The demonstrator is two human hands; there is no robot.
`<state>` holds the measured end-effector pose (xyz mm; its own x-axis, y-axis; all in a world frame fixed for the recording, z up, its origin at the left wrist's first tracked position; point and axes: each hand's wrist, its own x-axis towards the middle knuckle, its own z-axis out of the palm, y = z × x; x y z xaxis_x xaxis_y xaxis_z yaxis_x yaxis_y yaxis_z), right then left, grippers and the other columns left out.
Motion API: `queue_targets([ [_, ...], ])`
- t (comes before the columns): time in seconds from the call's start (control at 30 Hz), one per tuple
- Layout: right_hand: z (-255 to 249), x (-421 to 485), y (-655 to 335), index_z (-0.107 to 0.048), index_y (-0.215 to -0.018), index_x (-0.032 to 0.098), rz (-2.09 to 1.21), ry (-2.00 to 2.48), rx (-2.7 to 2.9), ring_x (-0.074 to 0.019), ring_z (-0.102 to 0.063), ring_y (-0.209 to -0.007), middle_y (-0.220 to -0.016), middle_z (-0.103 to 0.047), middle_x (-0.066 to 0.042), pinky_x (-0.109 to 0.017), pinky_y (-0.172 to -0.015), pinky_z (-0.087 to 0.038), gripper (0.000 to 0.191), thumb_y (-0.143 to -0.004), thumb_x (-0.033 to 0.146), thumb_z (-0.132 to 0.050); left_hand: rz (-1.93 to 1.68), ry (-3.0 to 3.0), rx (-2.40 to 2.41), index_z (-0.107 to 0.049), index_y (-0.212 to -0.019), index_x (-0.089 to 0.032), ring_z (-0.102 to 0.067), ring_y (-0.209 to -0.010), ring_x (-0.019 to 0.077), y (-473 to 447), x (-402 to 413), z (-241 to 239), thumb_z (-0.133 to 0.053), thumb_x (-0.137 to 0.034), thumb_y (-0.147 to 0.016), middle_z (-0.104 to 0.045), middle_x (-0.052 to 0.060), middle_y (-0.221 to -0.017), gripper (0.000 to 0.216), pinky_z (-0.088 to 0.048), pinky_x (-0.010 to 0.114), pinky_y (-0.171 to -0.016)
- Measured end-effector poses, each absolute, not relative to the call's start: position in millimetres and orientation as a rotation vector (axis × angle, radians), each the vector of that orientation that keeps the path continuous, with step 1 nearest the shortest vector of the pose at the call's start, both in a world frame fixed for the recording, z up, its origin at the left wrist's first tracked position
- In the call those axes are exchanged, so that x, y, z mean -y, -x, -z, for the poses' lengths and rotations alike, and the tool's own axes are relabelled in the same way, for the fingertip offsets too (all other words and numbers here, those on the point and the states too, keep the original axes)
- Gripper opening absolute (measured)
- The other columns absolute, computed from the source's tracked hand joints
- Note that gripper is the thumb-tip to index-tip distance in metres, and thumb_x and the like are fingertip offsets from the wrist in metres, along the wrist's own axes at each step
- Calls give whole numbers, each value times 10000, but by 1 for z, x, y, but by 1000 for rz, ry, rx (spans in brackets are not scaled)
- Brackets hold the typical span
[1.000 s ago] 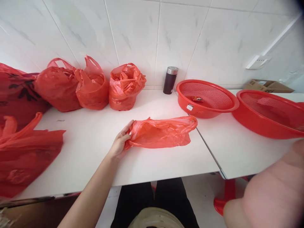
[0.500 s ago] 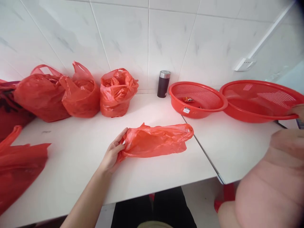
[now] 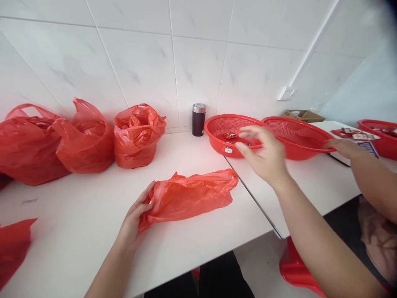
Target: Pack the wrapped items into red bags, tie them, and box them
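Observation:
My left hand grips one end of a thin red plastic bag, which lies flattened across the white table with its mouth partly open. My right hand is in the air in front of the smaller red basket, fingers apart and nothing in them. It hides part of the basket's right side. A few small wrapped packets lie inside that basket.
Stuffed red bags line the wall at the left, beside a dark tumbler. A co-worker's hand holds the rim of a larger red basket. A red stool stands below. A cardboard box sits farther back.
My view has turned to the right. My right hand now shows near the smaller basket, where a large blurred arm filled the right side before. The left hand keeps its grip on the bag.

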<state>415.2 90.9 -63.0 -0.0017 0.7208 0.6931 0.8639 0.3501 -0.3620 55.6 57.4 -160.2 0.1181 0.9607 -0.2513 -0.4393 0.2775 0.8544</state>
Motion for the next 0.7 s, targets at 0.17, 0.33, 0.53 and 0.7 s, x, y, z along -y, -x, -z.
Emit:
queue_targets([
  [0.17, 92, -123, -422, -639, -1070, 156, 190, 1895, 1952, -317, -608, -1050, -1082, -676, -152, -500, -951, -395, 240, -835, 201, -610, -1096, -619, -870, -429, -1426, -323, -587, -1178, 227, -52, -51, 153, -621, -255, -803, -566, 2, -1386, 655, -545, 209, -829],
  [0.33, 87, -106, -397, -579, -1169, 274, -82, 1643, 2069, -187, -644, -984, -1071, -700, -19, -341, -904, -448, 276, -906, 354, -555, -1018, -585, -784, -321, -1474, -346, -615, -1146, 230, -51, -47, 150, -610, -224, -807, -594, -3, -1354, 737, -550, 234, -867],
  [0.53, 68, -130, -412, -449, -1355, 315, -547, 1641, 2060, -231, -579, -1117, -1300, -577, -63, -389, -918, -473, 575, -831, 486, -614, -961, -646, -768, -372, -1451, -357, -510, -1270, 276, -51, -42, 147, -640, -247, -790, -555, -15, -1395, 722, -525, 283, -942],
  [0.7, 92, -146, -427, -147, -1500, 432, -727, 2050, 2507, -401, -381, -1322, -1586, -146, -58, -531, -981, -414, 1099, -605, 507, -781, -916, -711, -750, -375, -1448, -372, -437, -1330, 295, -46, -40, 149, -621, -308, -791, -470, -22, -1468, 704, -497, 333, -987],
])
